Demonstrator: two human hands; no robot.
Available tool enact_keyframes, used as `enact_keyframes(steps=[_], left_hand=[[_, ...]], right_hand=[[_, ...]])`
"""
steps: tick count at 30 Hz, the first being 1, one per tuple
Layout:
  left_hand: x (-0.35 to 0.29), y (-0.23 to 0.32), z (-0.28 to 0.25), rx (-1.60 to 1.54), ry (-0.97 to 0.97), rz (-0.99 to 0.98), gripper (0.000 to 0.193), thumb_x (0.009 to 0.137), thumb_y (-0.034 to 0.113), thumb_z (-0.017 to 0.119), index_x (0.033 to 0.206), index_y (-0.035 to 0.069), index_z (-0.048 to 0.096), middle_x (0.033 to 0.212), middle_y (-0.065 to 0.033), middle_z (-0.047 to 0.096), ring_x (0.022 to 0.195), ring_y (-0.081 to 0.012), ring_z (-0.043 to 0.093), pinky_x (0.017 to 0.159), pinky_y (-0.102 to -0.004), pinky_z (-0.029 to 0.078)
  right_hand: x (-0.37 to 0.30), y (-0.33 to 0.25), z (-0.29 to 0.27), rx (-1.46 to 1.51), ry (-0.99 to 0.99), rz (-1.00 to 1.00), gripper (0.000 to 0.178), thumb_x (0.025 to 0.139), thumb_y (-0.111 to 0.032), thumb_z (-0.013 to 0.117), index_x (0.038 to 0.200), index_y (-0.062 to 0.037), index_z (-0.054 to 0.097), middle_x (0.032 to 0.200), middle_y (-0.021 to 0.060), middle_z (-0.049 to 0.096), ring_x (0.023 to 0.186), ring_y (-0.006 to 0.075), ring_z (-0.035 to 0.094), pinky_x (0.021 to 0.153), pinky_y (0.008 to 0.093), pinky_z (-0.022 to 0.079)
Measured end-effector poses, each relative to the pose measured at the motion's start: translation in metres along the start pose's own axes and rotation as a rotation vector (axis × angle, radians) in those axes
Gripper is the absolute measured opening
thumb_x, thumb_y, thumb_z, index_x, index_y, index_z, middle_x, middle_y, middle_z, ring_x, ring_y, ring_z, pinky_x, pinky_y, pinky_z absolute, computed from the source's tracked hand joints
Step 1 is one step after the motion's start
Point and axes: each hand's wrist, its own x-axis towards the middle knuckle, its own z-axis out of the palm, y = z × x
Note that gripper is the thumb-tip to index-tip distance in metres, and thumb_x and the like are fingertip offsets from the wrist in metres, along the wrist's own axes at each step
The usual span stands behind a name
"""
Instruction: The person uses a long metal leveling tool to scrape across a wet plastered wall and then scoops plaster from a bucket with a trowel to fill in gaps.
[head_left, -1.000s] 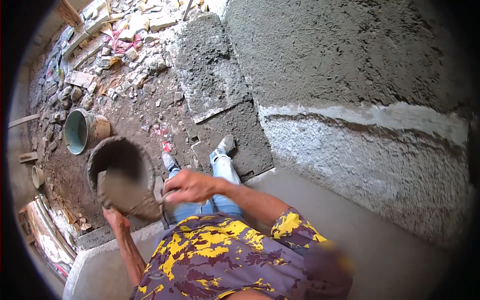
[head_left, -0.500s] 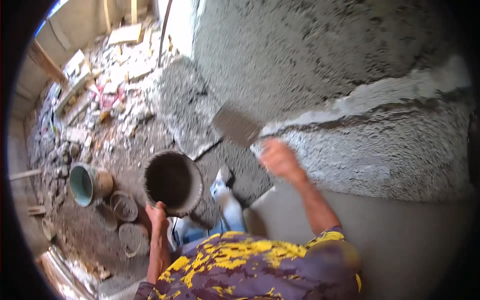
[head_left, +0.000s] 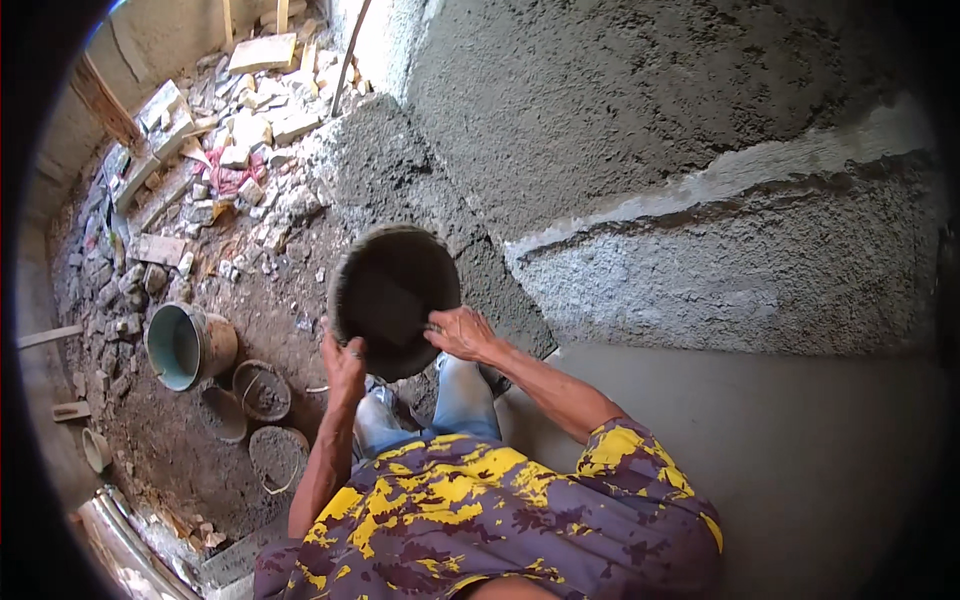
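My left hand (head_left: 344, 368) grips the near left rim of a dark, round mortar bucket (head_left: 343, 278), tilted so its mouth faces up toward me. At the opposite side of the rim, my right hand (head_left: 462, 333) is closed around the handle of a plastering trowel. The trowel's flat blade (head_left: 396, 306) lies inside the bucket, dim against the dark mortar there; its handle is mostly hidden by my fingers. Beyond the bucket rises a wall with rough grey mortar (head_left: 600, 130) on its upper part. A paler, ragged-edged band (head_left: 700, 190) crosses it above a coarse lower section (head_left: 720, 280).
To my left stand a pale green-lined bucket (head_left: 175, 347) and several smaller mud-caked buckets (head_left: 262, 390). Broken bricks and rubble (head_left: 240, 150) cover the far left ground, with a wooden post (head_left: 105, 105) beside them. A smooth grey surface (head_left: 760, 440) lies to my right.
My right hand has brought the trowel from the wall's lower left edge down into the bucket. My left hand has shifted the bucket to the right and farther away, nearer the wall.
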Motion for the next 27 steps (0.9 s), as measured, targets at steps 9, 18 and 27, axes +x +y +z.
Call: enact_keyframes(steps=[9,18,27], left_hand=[[-0.046,-0.02,-0.097,-0.296,0.392,-0.168,0.041,0.076,0.008,0.059,0.116,0.008,0.048,0.085,-0.0032,0.057,0.071,-0.0148,0.055,0.064,-0.0295,0.048],[-0.065,-0.035,-0.056,-0.037,0.729,-0.222,0.023,0.07,-0.001,0.052,0.093,0.003,0.051,0.071,-0.0023,0.052,0.062,-0.0163,0.053,0.061,-0.0317,0.049],[-0.009,0.0,0.048,0.022,0.285,-0.393,0.039,0.073,0.004,0.056,0.111,0.004,0.049,0.083,-0.0039,0.056,0.068,-0.0149,0.052,0.059,-0.0302,0.045]], right_hand=[[0.013,-0.081,-0.023,-0.04,0.261,-0.62,0.019,0.087,-0.024,0.053,0.084,-0.0052,0.055,0.072,0.0093,0.055,0.065,0.0229,0.059,0.055,0.0346,0.052],[0.036,0.206,-0.188,0.859,-0.094,-0.326,0.027,0.087,-0.022,0.057,0.105,-0.0016,0.059,0.081,0.0071,0.061,0.065,0.0171,0.057,0.057,0.0287,0.048],[-0.127,0.171,-0.236,-0.105,0.768,0.21,0.016,0.083,-0.017,0.057,0.091,-0.0022,0.059,0.092,0.0174,0.062,0.08,0.0353,0.061,0.066,0.0413,0.05]])
